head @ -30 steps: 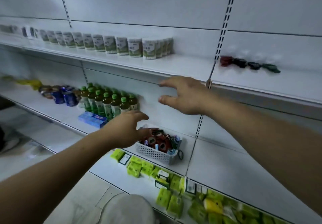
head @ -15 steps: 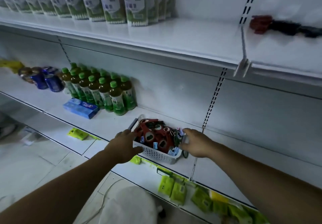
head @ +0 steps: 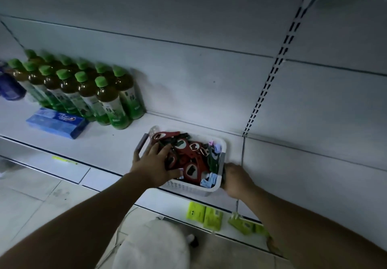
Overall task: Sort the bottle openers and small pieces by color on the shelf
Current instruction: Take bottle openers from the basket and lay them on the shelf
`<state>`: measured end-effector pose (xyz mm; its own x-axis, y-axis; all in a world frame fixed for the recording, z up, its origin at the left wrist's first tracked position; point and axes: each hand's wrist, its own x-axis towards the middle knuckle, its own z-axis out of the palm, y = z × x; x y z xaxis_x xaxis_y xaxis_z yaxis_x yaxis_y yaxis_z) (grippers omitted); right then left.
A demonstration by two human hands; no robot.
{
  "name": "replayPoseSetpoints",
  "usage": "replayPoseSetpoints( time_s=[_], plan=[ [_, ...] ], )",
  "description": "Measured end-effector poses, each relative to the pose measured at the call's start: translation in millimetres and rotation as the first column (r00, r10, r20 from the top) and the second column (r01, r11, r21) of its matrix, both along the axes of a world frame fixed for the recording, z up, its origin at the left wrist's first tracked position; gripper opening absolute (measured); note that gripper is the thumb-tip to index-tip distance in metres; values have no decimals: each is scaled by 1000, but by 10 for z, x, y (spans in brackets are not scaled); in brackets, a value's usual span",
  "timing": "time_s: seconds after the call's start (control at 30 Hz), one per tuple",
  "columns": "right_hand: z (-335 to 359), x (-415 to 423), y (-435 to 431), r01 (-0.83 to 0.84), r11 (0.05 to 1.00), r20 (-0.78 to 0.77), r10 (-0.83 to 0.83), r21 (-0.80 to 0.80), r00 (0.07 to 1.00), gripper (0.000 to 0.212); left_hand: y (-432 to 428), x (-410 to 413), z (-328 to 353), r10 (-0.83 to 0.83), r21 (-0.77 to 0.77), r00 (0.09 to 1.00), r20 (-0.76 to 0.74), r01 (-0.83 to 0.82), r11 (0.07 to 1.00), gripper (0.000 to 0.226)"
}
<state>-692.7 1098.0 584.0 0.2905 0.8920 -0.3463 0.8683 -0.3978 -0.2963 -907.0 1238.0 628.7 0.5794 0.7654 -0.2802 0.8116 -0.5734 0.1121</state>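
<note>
Whereas a second ago both hands were raised toward the upper shelf, the left hand (head: 154,164) now lies in the white basket (head: 188,187), fingers (head: 165,150) spread wide over the red bottle openers (head: 191,171) with none plainly held, and the right hand (head: 236,179) grips the basket's right end with curled fingers. The basket sits on the middle shelf (head: 104,143), still heaped with openers and pale small pieces (head: 208,182), so another pick is probably starting and most sorting remains. Farther left stand green-capped bottles (head: 104,101).
</note>
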Motion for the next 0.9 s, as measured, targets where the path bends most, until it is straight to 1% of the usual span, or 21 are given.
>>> replayPoseSetpoints(
  time_s=[0.03,0.1,0.17,0.2,0.23,0.27,0.3,0.33,0.37,0.4,0.43,0.47,0.5,0.53,0.6,0.67,0.7,0.73,0.8,0.9],
  plan=[
    [7,0,-26,24,1000,28,-24,18,999,36,6,7,-3,4,-3,1000,26,-4,1000,102],
    [75,26,-94,57,997,136,-63,43,989,35,-1,23,5,24,-71,997,75,-19,997,95],
    [215,98,-184,121,993,276,-120,11,954,35,-36,36,1,37,-149,992,119,-20,989,92],
    [298,147,-223,180,984,317,-173,7,933,35,-63,46,5,36,-164,991,131,-14,986,91],
    [375,202,-245,249,968,320,-247,34,915,35,-82,57,5,38,-169,989,142,-14,986,90],
    [460,242,-254,321,943,277,-332,88,902,33,-92,66,11,49,-180,987,156,-20,983,90],
    [534,254,-250,373,916,186,-397,149,899,30,-96,76,31,60,-196,984,170,-26,980,92],
    [581,245,-212,391,893,70,-415,222,907,27,-86,82,37,69,-212,980,186,-28,977,94],
    [629,197,-145,363,884,-24,-373,294,928,23,-72,86,38,74,-224,977,202,-27,974,97],
    [670,112,-62,287,893,-76,-278,347,958,18,-63,86,41,83,-243,973,214,-29,970,103],
    [696,0,29,181,910,-91,-159,372,983,15,-56,85,44,92,-262,971,220,-32,964,109],
    [664,-111,131,76,921,-78,-49,382,996,19,-50,89,38,99,-278,972,214,-37,960,114],
    [608,-214,239,-6,936,-47,24,352,999,29,-43,96,28,96,-283,976,194,-38,958,115],
    [545,-301,333,-56,956,-5,60,288,998,40,-38,104,21,85,-276,983,164,-37,960,115],
    [479,-426,451,-93,991,68,86,101,994,62,-1,118,10,68,-252,991,117,-36,967,117],
    [493,-475,491,-108,993,76,112,-47,991,80,63,124,9,57,-248,995,87,-33,968,115],
    [512,-490,497,-118,988,77,126,-94,989,85,92,121,13,42,-246,996,77,-22,969,114],
    [529,-500,499,-122,985,77,131,-119,988,89,110,122,18,23,-243,997,69,-6,970,112],
    [554,-508,551,-105,989,66,112,-106,992,89,139,118,44,-3,-241,997,77,21,970,106],
    [588,-485,623,-73,997,72,75,-36,995,73,200,107,72,-20,-273,994,106,48,961,99]
  ],
)
